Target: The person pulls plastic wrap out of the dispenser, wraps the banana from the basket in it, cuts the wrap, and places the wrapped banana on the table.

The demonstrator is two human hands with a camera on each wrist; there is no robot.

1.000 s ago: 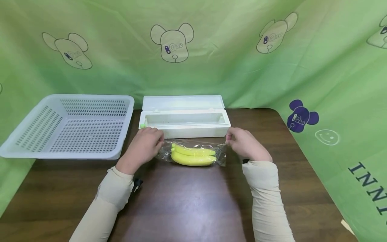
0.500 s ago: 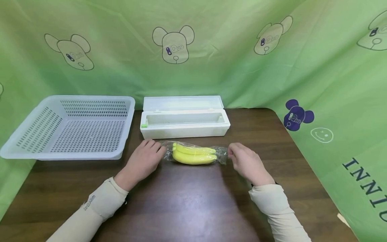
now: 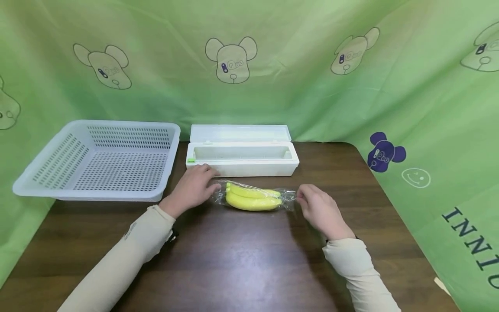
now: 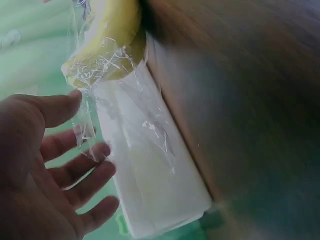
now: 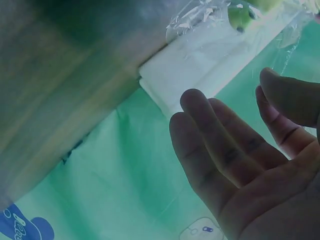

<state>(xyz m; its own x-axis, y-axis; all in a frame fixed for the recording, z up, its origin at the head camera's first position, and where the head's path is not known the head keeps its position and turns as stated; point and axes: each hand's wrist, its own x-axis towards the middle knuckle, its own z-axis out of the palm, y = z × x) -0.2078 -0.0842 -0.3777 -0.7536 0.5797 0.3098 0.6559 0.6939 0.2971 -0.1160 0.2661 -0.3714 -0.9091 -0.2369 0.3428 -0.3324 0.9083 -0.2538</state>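
Two joined yellow bananas [image 3: 253, 199] lie on the table, covered in clear plastic wrap [image 3: 288, 196] that sticks out crumpled at both ends. At the left end is my left hand [image 3: 192, 188], its thumb and fingers apart; in the left wrist view the film hangs loosely against its fingertips [image 4: 102, 150]. By the right end, my right hand [image 3: 321, 210] pinches the film's edge between thumb and forefinger, the other fingers loosely extended in the right wrist view. Just behind the bananas stands a long white wrap dispenser box [image 3: 243, 169], lid raised.
A white plastic basket [image 3: 97, 190] with slotted walls stands at the back left of the dark wooden table [image 3: 241, 260]. Green printed cloth [image 3: 288, 95] hangs behind and along the right side. A small pale strip [image 3: 442, 286] lies at the table's right edge.
Both hands have come down from the film's raised back edge to the ends of the bananas. The wrap now gathers closer around them, and the left fingers have spread.
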